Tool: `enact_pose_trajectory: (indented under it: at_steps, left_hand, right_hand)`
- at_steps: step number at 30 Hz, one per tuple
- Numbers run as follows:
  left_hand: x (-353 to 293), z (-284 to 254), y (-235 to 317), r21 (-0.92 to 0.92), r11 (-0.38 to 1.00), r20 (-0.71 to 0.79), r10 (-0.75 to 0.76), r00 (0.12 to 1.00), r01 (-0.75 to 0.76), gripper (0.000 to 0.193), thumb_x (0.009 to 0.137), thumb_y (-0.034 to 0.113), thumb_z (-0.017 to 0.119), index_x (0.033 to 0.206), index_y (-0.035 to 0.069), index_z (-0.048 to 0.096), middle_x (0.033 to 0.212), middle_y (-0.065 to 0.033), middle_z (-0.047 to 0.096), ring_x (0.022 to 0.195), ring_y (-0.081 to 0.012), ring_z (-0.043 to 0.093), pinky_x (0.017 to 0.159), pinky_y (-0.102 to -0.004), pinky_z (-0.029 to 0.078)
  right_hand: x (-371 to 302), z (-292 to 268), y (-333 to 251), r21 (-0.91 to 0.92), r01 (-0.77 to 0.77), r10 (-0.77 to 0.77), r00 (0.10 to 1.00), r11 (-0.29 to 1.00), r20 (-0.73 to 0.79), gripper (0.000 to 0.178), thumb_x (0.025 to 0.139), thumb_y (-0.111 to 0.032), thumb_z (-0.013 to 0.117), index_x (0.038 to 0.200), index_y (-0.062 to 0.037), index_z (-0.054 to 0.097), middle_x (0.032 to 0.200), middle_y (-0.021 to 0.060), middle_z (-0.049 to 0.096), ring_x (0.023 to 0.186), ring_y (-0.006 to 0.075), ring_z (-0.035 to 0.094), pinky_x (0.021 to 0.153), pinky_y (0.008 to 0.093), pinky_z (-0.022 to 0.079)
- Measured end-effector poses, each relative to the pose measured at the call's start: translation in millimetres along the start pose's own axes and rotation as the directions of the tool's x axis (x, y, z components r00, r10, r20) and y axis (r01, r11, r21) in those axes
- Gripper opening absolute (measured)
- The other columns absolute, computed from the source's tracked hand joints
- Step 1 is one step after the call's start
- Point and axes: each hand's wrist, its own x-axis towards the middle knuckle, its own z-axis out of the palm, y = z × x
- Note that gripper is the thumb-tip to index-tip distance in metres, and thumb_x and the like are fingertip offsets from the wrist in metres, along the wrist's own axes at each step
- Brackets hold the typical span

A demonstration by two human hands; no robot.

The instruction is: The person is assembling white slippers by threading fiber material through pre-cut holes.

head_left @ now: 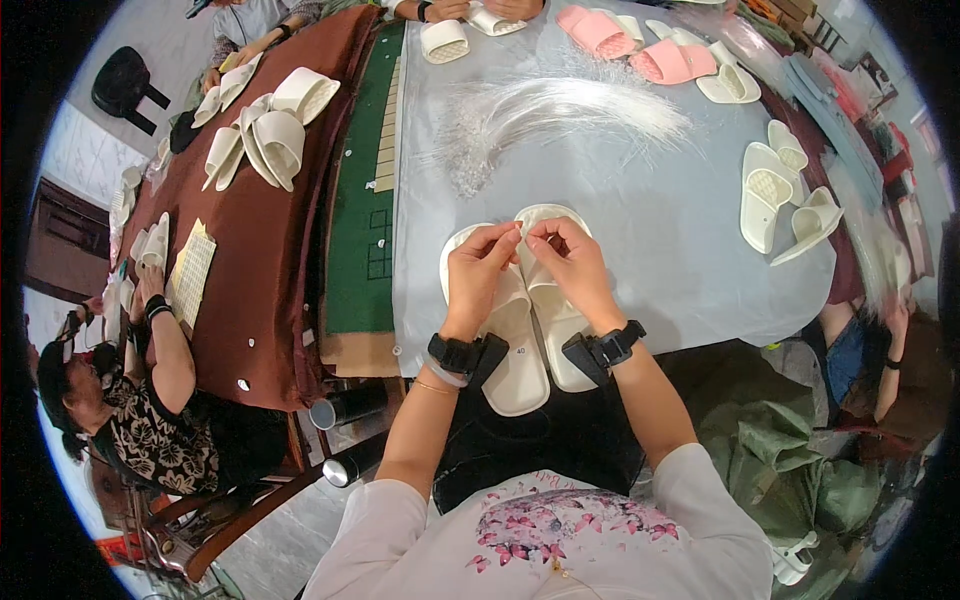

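A pair of white slippers (520, 350) lies side by side at the near edge of a table covered with a grey plastic sheet (640, 210). My left hand (478, 268) and my right hand (565, 262) rest on the slippers' straps, fingertips pinched together between the two, on something too small to make out. Both wrists wear black straps with a device. A heap of thin clear plastic ties (550, 115) lies just beyond the slippers.
More white slippers (780, 195) lie at the right, pink slippers (640, 45) at the far edge. A brown-covered table (260, 290) at the left holds white slippers (270, 130) and tag sheets (190, 270). A person (150, 400) sits at the left; others' hands are at the far end.
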Motion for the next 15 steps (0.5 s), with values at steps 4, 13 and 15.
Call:
enact_pose_trajectory:
  at_steps: [4,13,15]
  left_hand:
    - [1.8,-1.5,-4.7,-0.031,0.999,0.012,0.030,0.999,-0.030,0.018,0.080,0.009,0.063,0.095,-0.002,0.063,0.081,-0.0017,0.059,0.065,-0.0073,0.051,0.059,-0.0187,0.040]
    - [5.6,2.3,-3.0,0.020,0.998,0.028,0.054,0.998,-0.055,0.015,0.081,0.012,0.062,0.090,-0.001,0.063,0.078,-0.0016,0.059,0.066,-0.0072,0.051,0.059,-0.0191,0.040]
    - [5.7,1.8,0.2,0.018,0.998,0.030,0.054,0.998,-0.055,0.015,0.082,0.013,0.061,0.088,-0.001,0.062,0.078,-0.0016,0.059,0.066,-0.0070,0.050,0.058,-0.0191,0.039]
  right_hand:
    - [0.1,-0.2,-2.3,-0.007,-0.013,0.013,1.000,1.000,-0.002,0.012,0.081,-0.011,0.060,0.089,-0.0025,0.058,0.077,0.0008,0.058,0.064,0.0074,0.051,0.059,0.0211,0.042]
    - [4.4,-1.3,-4.5,-0.029,-0.058,0.058,0.998,0.998,-0.021,0.012,0.081,-0.011,0.059,0.090,-0.0024,0.058,0.076,0.0014,0.058,0.065,0.0079,0.052,0.060,0.0215,0.043]
    - [4.3,-1.0,-7.8,-0.047,-0.096,0.095,0.995,0.994,-0.017,0.013,0.081,-0.011,0.059,0.090,-0.0024,0.058,0.076,0.0018,0.058,0.065,0.0084,0.052,0.061,0.0220,0.043]
